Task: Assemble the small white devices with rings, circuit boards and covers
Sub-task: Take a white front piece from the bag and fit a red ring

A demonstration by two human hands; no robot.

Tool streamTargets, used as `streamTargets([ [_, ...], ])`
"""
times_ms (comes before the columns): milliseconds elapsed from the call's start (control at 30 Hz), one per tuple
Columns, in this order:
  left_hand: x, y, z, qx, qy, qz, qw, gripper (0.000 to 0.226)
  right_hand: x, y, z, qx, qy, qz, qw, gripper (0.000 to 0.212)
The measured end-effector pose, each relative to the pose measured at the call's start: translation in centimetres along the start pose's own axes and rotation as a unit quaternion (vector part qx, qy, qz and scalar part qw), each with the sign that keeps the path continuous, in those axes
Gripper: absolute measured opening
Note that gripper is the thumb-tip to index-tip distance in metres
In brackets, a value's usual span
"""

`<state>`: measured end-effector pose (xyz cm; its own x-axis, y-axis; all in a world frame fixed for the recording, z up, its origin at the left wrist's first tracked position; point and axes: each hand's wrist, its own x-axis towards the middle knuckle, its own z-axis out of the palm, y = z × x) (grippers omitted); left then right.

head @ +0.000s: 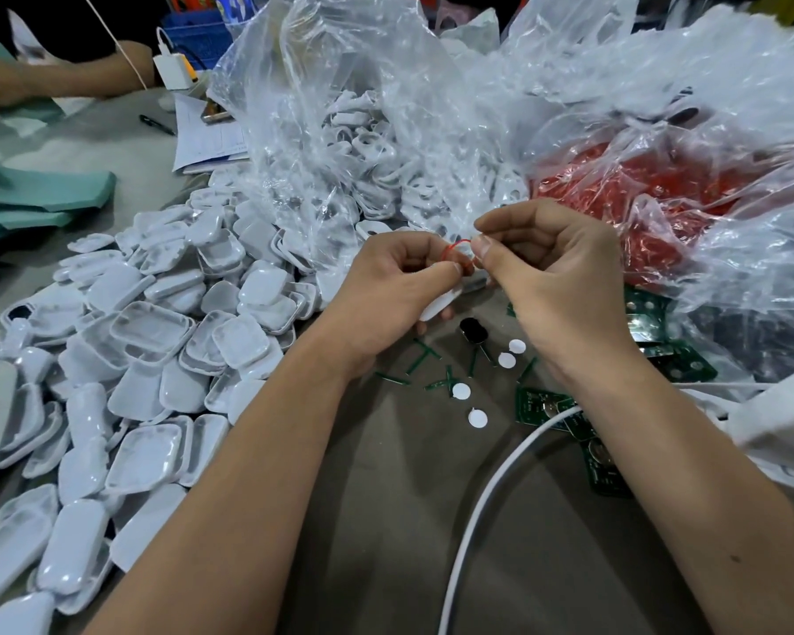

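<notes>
Hundreds of white shells [166, 341] lie heaped at nine o'clock on the surface [386, 520], with more inside a clear bag [340, 130] at twelve and a bag of red rings [638, 185] at two. Green boards [546, 410] sit at four o'clock, near a white cable [491, 488] and a few small white discs [461, 390].

At centre, the left hand [386, 295] holds one white shell [441, 304] low in its fingers, the shell's long axis running roughly eight to two o'clock. Its thumb and forefinger also pinch one side of a thin red ring [459, 254]. The right hand [551, 277] has a narrow grip, thumb and forefinger pinched on the ring's other side. The ring sits just above the shell, at about one o'clock from it, between the two hands and equally near both; seating it likely means drawing it down toward seven o'clock
</notes>
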<state>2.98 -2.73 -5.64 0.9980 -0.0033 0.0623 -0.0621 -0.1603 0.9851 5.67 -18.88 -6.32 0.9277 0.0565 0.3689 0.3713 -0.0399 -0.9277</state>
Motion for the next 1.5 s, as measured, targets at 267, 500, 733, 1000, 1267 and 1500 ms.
streamTargets([
  [267, 0.3, -0.2, 0.0, -0.058, 0.0, -0.019, 0.998, 0.021, -0.3, -0.3, 0.2, 0.023, -0.04, 0.026, 0.999, 0.003],
  [500, 0.1, -0.2, -0.3, -0.127, -0.006, -0.04, 0.991, 0.024, 0.0, -1.2, -0.4, 0.152, 0.027, 0.103, 0.983, 0.02],
  [733, -0.1, -0.1, 0.2, -0.152, 0.011, -0.027, 0.988, 0.034, 0.0, -1.3, -0.5, 0.146, 0.024, 0.127, 0.981, 0.011],
  [1000, 0.0, -0.2, -0.2, -0.141, 0.023, -0.011, 0.99, 0.019, 0.2, -1.4, -0.6, 0.258, -0.012, 0.192, 0.947, 0.016],
  [1267, 0.2, -0.2, -0.6, -0.206, 0.052, -0.014, 0.977, 0.011, 0.3, -1.6, -1.2, 0.349, -0.05, 0.261, 0.899, 0.011],
  [1500, 0.1, 0.0, -0.5, -0.193, 0.095, -0.014, 0.976, 0.003, 0.0, -1.8, -1.0, 0.283, -0.042, 0.24, 0.928, 0.012],
])
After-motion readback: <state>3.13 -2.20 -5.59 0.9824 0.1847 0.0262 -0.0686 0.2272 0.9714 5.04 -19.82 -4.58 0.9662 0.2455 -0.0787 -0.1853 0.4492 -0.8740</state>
